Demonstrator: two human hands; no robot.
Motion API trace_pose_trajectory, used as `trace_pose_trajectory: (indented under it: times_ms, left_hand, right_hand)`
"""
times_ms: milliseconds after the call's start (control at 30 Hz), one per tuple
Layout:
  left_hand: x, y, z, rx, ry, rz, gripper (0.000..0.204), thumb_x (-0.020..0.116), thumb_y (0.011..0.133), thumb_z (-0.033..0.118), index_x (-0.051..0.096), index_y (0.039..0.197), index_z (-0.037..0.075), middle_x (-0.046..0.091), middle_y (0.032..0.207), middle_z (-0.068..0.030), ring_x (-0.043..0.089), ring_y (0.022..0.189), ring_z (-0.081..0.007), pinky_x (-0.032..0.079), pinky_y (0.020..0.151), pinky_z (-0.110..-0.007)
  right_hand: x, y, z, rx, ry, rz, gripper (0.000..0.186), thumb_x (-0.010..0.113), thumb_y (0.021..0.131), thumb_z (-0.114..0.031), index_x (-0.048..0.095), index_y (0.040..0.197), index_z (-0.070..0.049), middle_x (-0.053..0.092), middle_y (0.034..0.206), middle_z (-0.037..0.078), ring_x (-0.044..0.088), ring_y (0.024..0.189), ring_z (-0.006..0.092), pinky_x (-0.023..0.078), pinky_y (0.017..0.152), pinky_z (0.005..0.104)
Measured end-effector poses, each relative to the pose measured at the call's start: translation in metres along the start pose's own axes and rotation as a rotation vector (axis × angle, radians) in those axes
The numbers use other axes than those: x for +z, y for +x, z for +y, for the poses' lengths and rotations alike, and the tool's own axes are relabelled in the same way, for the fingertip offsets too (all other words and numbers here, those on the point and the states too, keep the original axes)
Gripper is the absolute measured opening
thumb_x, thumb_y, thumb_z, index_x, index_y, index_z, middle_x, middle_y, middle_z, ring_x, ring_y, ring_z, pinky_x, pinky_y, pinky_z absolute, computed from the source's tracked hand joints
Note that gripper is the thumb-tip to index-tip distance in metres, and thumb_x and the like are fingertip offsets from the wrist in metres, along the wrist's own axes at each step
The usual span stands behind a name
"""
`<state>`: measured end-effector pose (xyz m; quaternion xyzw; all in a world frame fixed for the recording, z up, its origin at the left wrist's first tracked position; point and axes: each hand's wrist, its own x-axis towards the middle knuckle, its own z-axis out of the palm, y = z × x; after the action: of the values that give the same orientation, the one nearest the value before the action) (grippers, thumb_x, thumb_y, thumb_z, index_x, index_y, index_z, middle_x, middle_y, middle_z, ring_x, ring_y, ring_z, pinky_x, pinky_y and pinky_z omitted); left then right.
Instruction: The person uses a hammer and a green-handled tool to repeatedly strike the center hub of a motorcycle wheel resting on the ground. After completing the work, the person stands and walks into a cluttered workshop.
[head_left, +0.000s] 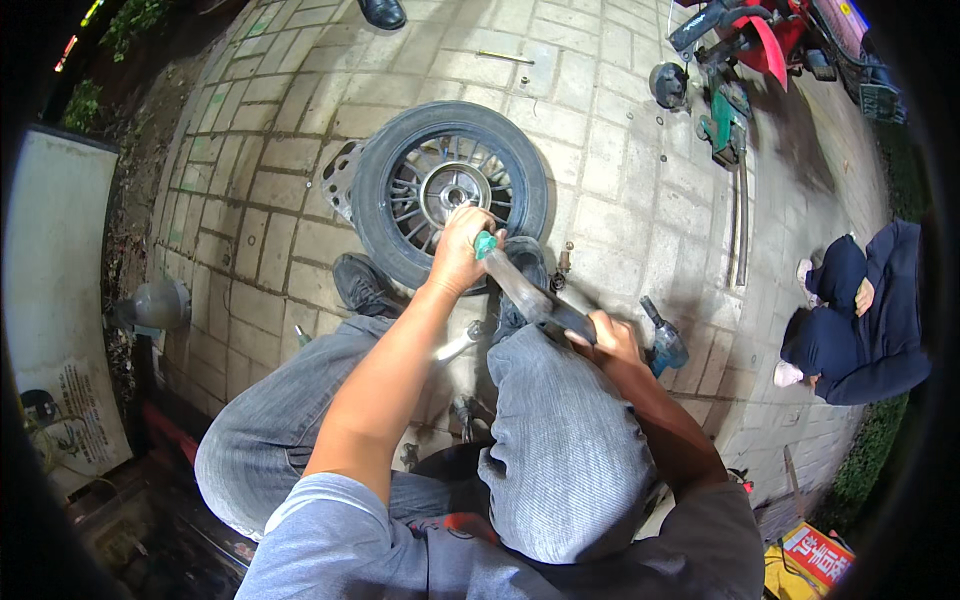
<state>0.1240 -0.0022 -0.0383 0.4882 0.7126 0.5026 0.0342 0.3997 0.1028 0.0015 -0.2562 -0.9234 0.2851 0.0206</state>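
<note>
My left hand (462, 248) is closed over the near side of the wheel's hub, around a tool whose green end (485, 243) sticks out toward me. The rest of that tool is hidden by my fingers. My right hand (612, 345) grips the dark handle of a motion-blurred, hammer-like tool (520, 290). Its grey end lies against or just beside the green end; the blur hides which. Under my left hand, the spoked motorcycle wheel (368, 190) with its black tyre lies flat on the paving, touching or close to my shoes.
A perforated metal plate (343, 180) shows beside the tyre. To the right lie a blue-grey power tool (665, 340), a green power tool (725, 125) and a long bar (742, 220). A person (860, 310) crouches at far right. A red motorbike (765, 45) stands at top right.
</note>
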Motion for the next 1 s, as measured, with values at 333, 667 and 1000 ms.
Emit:
trace_pose_trajectory:
  times_ms: [333,667,1000]
  left_hand:
    - [0.004,-0.008,0.001,-0.034,0.018,0.004,0.025,0.072,0.072,0.005,0.049,0.082,0.008,0.057,0.087,-0.0094,0.058,0.087,-0.0326,0.041,0.098,-0.047]
    - [0.012,-0.01,-0.002,-0.013,-0.01,0.033,0.027,0.069,0.063,0.001,0.05,0.082,0.007,0.055,0.084,-0.0133,0.054,0.089,-0.0364,0.041,0.089,-0.045]
    - [0.005,-0.02,0.002,-0.06,0.013,-0.01,0.028,0.068,0.064,0.0,0.05,0.084,0.007,0.055,0.085,-0.0135,0.054,0.093,-0.0372,0.039,0.097,-0.048]
  right_hand:
    - [0.022,-0.039,0.048,0.013,0.748,-0.062,0.022,0.068,0.082,-0.02,0.056,0.085,-0.002,0.059,0.066,0.017,0.06,0.057,0.0337,0.046,0.052,0.0403]
    - [0.033,-0.051,0.052,-0.075,0.183,0.068,0.025,0.072,0.08,-0.016,0.056,0.091,-0.001,0.062,0.069,0.02,0.063,0.066,0.0396,0.05,0.054,0.0417]
    - [-0.009,-0.013,-0.017,0.015,0.023,0.132,0.036,0.072,0.081,-0.036,0.057,0.091,-0.004,0.065,0.071,0.02,0.063,0.064,0.0423,0.051,0.058,0.0485]
